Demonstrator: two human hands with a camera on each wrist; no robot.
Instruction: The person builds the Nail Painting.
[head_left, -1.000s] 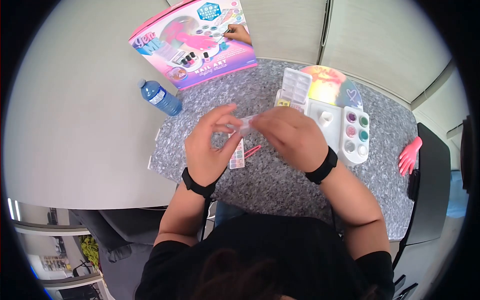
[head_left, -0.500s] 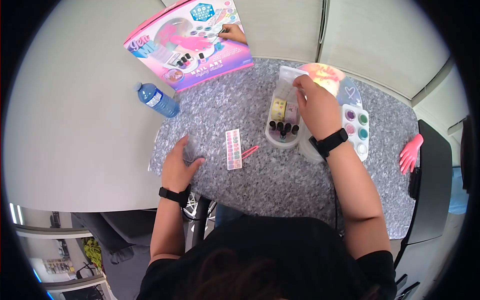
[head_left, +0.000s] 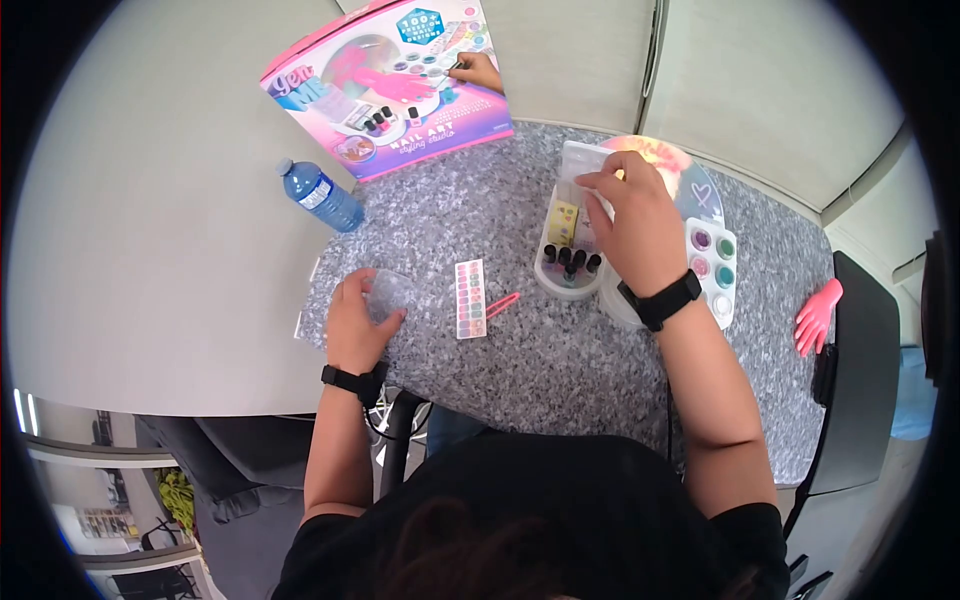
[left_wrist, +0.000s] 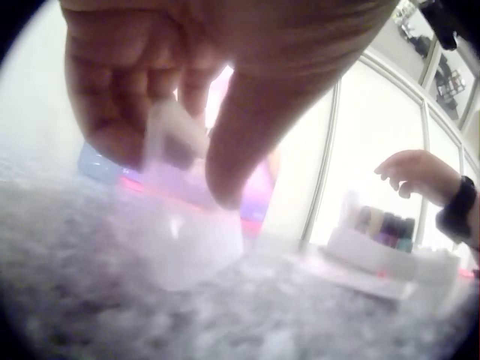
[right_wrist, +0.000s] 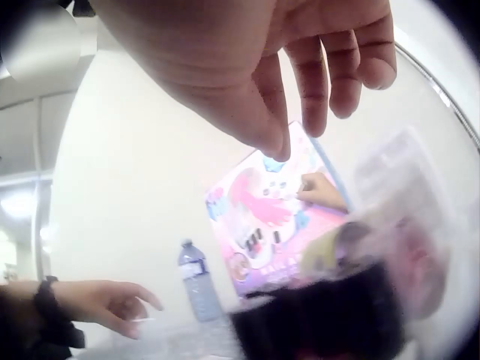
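At the table's left side, my left hand (head_left: pixel 355 325) grips a small clear plastic container (head_left: pixel 388 298); the left wrist view has thumb and fingers on either side of this frosted piece (left_wrist: pixel 199 247), low against the tabletop. Over the white organizer (head_left: pixel 568 288) hangs my right hand (head_left: pixel 640 225), fingers loosely bent. Nothing is between its fingertips in the right wrist view, where the hand (right_wrist: pixel 255 67) is above dark bottle caps (right_wrist: pixel 322 319). The organizer holds a yellow roll (head_left: pixel 562 222) and several black-capped bottles (head_left: pixel 570 260); its clear lid (head_left: pixel 583 158) stands raised.
A sticker sheet (head_left: pixel 470 300) and pink tweezers (head_left: pixel 503 304) lie mid-table. Behind are a water bottle (head_left: pixel 322 196) and a printed box (head_left: pixel 400 90). To the right are a tray of colored pots (head_left: pixel 712 262), a round panel (head_left: pixel 700 185) and a pink model hand (head_left: pixel 818 318).
My hands, together over the middle a second ago, have parted: the left went down-left with the clear container, the right moved to the organizer. Since half a second ago, both have barely shifted.
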